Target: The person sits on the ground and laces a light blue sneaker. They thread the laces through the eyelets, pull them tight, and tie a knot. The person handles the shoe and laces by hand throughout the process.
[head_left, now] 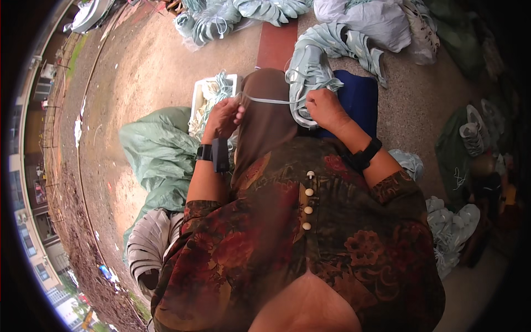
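A pale blue-grey shoe upper (311, 63) lies over my right thigh, with laces threaded across its front. A flat, pale shoelace (271, 100) stretches sideways over my brown-clad left knee (265, 110). My left hand (223, 117) is closed in a pinch on the lace near its left end. Beside the shoe upper's near end, my right hand (328, 108) has its fingers closed at the other side of the lace. Those fingers partly cover the spot where lace and shoe meet. Under the upper and to its right is a dark blue surface (358, 102).
A white basket (234, 83) of loose laces stands by my left hand, next to a green sack (157, 141). A row of joined shoe uppers (343, 41) curves away beyond the knee. More uppers (451, 227) lie at right, and a grey stack (148, 243) at lower left.
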The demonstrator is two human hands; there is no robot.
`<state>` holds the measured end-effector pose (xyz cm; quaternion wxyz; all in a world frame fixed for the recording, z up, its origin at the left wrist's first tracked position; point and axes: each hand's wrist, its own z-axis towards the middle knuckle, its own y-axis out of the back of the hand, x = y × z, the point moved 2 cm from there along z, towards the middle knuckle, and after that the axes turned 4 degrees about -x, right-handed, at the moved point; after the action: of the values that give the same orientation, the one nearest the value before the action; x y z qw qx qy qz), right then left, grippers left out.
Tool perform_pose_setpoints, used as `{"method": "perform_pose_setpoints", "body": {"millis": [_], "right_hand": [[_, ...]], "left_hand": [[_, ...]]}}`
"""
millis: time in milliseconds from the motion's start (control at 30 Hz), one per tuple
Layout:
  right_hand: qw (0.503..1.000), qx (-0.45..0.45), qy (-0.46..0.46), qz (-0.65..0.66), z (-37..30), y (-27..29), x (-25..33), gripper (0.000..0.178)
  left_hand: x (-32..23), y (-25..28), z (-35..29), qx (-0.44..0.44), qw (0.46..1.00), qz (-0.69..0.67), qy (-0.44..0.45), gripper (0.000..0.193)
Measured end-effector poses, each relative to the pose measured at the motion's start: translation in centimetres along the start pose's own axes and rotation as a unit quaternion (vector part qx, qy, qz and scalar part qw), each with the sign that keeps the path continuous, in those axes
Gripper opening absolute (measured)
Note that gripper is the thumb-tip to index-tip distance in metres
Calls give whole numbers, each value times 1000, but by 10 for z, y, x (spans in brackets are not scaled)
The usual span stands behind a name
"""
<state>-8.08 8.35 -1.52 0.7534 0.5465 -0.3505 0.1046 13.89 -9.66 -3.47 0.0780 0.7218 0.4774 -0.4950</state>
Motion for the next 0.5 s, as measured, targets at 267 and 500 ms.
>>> {"method": "perform_pose_setpoints", "body": {"millis": [267,500], "right_hand": [[993,-26,113,-5,-2,12,23,8],[993,-27,81,-79,1,5,31,9]], "left_hand": [[-32,-47,12,14,957,-186,-224,16],[-27,-20,10,-11,936,-300,-181,13]]}}
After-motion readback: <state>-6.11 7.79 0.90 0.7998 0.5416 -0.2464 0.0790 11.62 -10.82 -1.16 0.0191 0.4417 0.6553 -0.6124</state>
